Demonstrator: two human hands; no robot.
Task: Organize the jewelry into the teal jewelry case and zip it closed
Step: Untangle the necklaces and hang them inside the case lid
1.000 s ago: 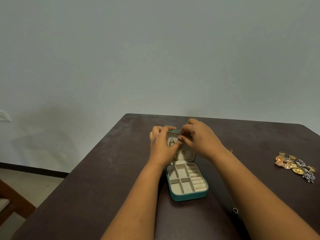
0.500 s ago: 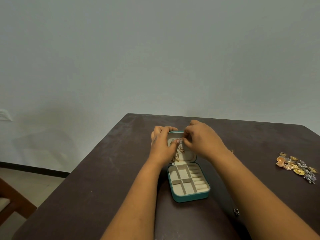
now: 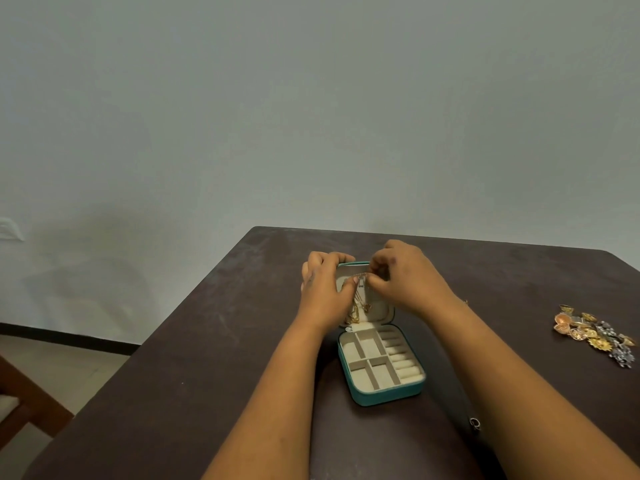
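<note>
The teal jewelry case (image 3: 382, 396) lies open on the dark table (image 3: 214, 358), its cream compartments bare. Its lid (image 3: 381, 308) stands up at the far side. My left hand (image 3: 323, 292) grips the lid's left edge, fingers curled over the top and thumb on the inner face. My right hand (image 3: 405, 277) pinches a thin gold chain (image 3: 362, 301) at the top of the lid. The chain hangs down the lid's lining, with small gold pendants near the bottom. A pile of gold, silver and rose jewelry (image 3: 594, 334) lies on the table at the right.
A small silver ring (image 3: 475, 423) lies on the table by my right forearm. A tiny gold piece (image 3: 465, 302) shows past my right wrist. A wooden chair (image 3: 20, 407) stands at the lower left, beside the table. A plain wall rises behind.
My right hand has shifted slightly up the lid with the chain, and the chain now hangs lower down the lining. My left hand keeps its hold on the lid.
</note>
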